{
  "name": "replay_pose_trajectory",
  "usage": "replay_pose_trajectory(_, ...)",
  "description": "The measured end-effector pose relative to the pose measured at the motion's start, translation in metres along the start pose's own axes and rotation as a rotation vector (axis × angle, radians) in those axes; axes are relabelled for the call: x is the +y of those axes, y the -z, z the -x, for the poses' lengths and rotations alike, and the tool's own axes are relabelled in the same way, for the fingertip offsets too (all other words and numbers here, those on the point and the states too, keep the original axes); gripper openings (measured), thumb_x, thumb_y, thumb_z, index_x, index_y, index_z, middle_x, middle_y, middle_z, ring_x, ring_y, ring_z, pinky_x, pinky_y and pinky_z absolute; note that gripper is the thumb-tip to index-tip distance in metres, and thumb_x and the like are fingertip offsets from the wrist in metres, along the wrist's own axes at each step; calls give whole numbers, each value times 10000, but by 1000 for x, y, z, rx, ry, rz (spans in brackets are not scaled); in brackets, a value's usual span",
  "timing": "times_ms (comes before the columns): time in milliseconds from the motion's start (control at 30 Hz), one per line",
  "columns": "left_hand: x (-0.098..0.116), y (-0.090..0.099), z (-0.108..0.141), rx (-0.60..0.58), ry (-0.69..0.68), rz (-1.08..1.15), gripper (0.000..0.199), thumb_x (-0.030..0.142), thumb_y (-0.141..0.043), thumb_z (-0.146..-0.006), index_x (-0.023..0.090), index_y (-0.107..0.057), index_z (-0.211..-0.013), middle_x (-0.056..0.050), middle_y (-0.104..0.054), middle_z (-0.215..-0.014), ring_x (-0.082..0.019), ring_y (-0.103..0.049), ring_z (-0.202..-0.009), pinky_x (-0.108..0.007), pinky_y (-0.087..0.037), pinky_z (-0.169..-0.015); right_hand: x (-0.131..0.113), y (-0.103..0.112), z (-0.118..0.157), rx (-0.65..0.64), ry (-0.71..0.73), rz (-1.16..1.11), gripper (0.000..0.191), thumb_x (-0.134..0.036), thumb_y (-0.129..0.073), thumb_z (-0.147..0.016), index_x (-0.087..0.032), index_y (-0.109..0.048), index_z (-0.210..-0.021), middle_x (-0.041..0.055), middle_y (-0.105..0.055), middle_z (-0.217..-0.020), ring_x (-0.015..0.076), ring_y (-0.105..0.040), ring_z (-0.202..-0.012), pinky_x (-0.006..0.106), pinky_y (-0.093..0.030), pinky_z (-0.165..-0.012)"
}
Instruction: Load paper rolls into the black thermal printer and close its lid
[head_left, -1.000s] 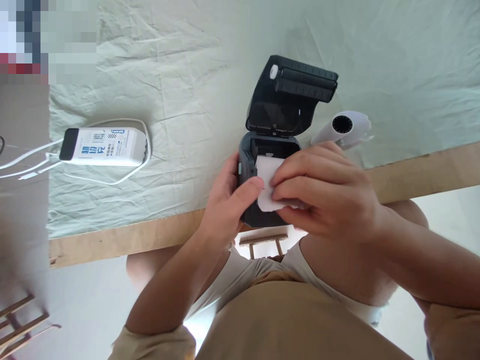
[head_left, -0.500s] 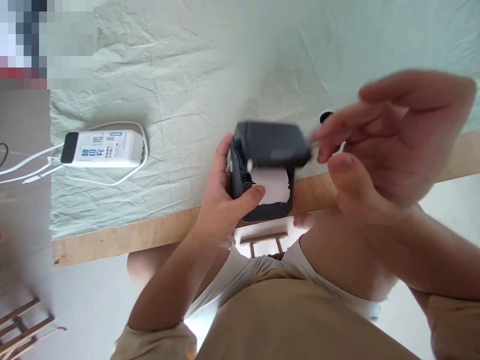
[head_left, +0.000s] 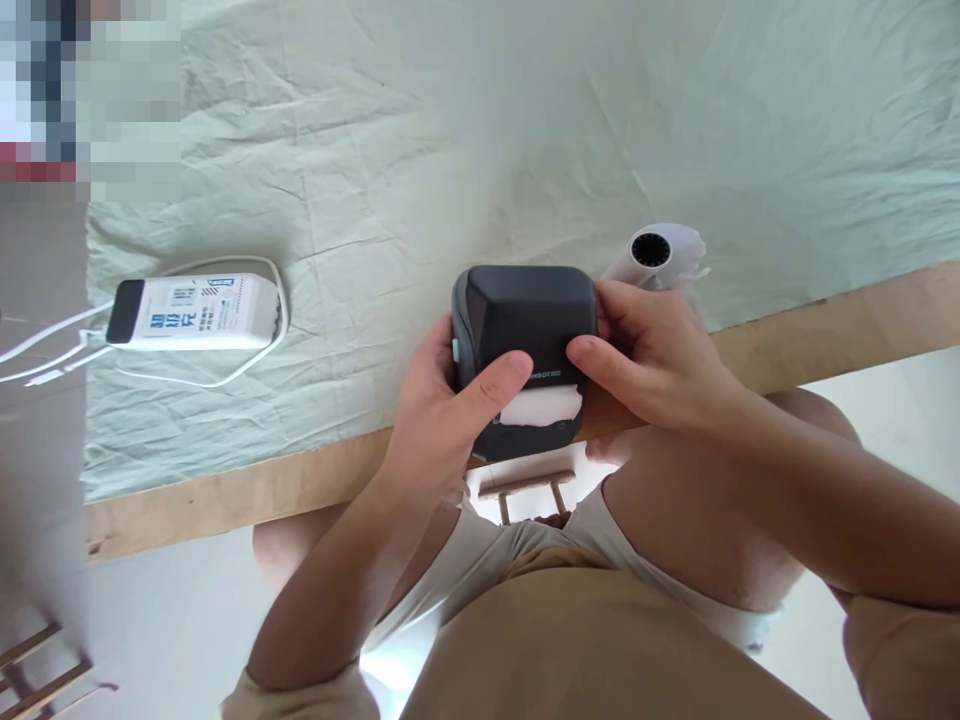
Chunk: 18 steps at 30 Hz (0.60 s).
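A dark grey label printer (head_left: pixel 534 310) is held between both hands at the table's front edge, its lid lying down over the body. White paper (head_left: pixel 541 405) sticks out from the slot under the lid. My left hand (head_left: pixel 442 410) wraps the printer's left side, thumb on the lid's front. On the right side, my right hand (head_left: pixel 652 350) grips the printer with its thumb on the lid's corner and its fingertips partly hidden. Just behind that hand lies a white roll (head_left: pixel 694 245) with a dark round core; its lower part is covered.
A pale green cloth (head_left: pixel 360 150) covers the wooden table (head_left: pixel 247 490). To the left lies a white power strip (head_left: pixel 195 312) with white cables around it. Wooden stools (head_left: pixel 45 655) stand on the floor at lower left and beneath the table edge.
The printer's lid, raised and blurred before, has come down over the paper. My right hand has moved left from open air onto the printer, uncovering more of the white roll.
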<state>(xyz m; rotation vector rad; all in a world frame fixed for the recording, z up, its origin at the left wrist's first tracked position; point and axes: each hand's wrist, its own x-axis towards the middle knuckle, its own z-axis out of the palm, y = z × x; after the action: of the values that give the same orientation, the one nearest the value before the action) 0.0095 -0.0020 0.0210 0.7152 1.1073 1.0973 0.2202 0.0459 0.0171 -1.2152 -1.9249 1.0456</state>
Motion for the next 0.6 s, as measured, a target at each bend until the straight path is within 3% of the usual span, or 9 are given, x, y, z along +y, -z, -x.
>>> replay_pose_trajectory(133,14,-7,2,14,1,-34,376,375,-1004,-801,252,-797,-1090,-65,-832,-1005,-365,-825,-1053,-453,-728,-808,3,0,-2,-9,26,37,498,-594,-713,-976,-250,-431,-753,-61,-372,-603,94,-331,-539,325,-249,-541)
replay_pose_trajectory(233,23,-13,8,91,-13,-35,339,309,-963,-825,268,-788,-1113,-64,-835,-1078,-375,-805,-1157,-501,-726,-920,5,0,-2,-56,30,-19,521,-673,-723,-964,-247,-479,-790,-46,-452,-632,107,-402,-567,321,-291,-548)
replay_pose_trajectory(367,29,-10,9,53,-18,-89,414,239,-990,-762,274,-778,-1116,-64,-822,-1087,-380,-791,-1196,-501,-720,-951,7,0,-1,-139,-16,-116,624,-842,-677,-932,-250,-518,-812,-23,-516,-670,132,-467,-593,328,-343,-546)
replay_pose_trajectory(500,24,-3,-2,-41,17,-119,356,355,-942,-844,256,-766,-1138,-71,-815,-1062,-361,-812,-1065,-451,-710,-809,8,1,-1,-143,-101,-96,627,-826,-709,-916,-251,-486,-809,1,-567,-735,150,-510,-654,341,-353,-582)
replay_pose_trajectory(600,16,-1,-9,29,-41,-87,335,475,-872,-921,232,-758,-1122,-83,-818,-1071,-357,-814,-1061,-434,-696,-813,7,1,-3,-138,-166,-73,559,-752,-717,-929,-251,-490,-830,6,-586,-769,154,-523,-679,346,-360,-596)
